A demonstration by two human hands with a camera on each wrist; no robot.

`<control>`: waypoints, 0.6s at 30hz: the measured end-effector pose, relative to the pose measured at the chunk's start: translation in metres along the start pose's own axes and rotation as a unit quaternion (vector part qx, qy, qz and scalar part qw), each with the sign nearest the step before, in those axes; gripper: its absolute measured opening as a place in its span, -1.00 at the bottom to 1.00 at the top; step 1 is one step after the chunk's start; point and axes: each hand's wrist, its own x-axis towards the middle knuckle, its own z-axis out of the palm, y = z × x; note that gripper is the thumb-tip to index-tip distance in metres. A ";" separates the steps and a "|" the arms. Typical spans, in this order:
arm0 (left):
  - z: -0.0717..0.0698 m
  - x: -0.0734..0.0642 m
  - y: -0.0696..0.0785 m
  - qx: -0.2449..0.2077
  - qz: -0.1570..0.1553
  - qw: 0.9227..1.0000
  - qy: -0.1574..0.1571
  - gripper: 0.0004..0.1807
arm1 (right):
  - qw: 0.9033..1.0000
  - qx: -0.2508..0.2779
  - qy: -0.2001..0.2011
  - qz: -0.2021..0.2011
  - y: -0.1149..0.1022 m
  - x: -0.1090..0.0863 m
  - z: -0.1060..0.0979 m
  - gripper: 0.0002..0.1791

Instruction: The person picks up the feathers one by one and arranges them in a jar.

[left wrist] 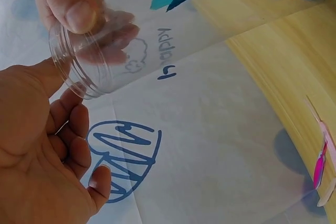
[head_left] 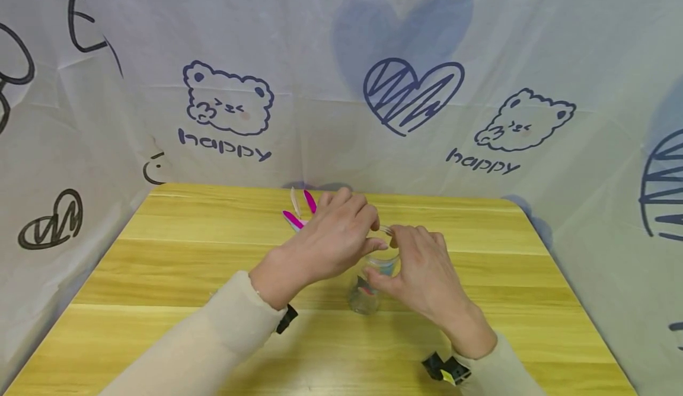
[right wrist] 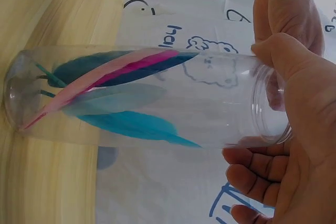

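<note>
A tall clear plastic jar [right wrist: 220, 119] with a threaded neck stands on the table, its mouth uncovered. Inside lean several feathers [right wrist: 126, 124]: dark teal, pale blue, bright blue, and one pink with a magenta tip. My right hand [head_left: 421, 271] grips the jar near its neck, thumb on one side and fingers on the other. At the rim my left hand [head_left: 336, 236] pinches the edge between thumb and forefinger, its other fingers loosely curled beside the jar. In the head view both hands hide much of the jar.
Loose magenta and whitish feathers [head_left: 292, 218] lie on the wooden table [head_left: 176, 271], behind and left of the jar. A pale cloth [head_left: 320, 88] printed with bears and hearts hangs along the back and sides. Each wrist carries a black camera mount [head_left: 445, 369].
</note>
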 end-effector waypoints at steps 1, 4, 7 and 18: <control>0.000 0.000 0.000 0.001 0.000 1.000 0.001 -0.64 | 1.000 -0.001 -0.005 0.003 0.000 0.000 -0.001 -0.18; 0.002 -0.001 -0.001 0.005 0.001 1.000 0.009 -0.63 | 1.000 -0.002 -0.015 0.014 -0.001 0.001 -0.002 -0.16; 0.003 -0.001 -0.004 0.007 0.000 1.000 0.024 -0.62 | 1.000 0.003 -0.009 0.016 -0.001 0.001 -0.001 -0.21; 0.003 -0.015 -0.045 0.006 -0.094 0.995 0.021 -0.80 | 0.999 0.013 0.041 0.005 0.000 -0.001 0.008 -0.24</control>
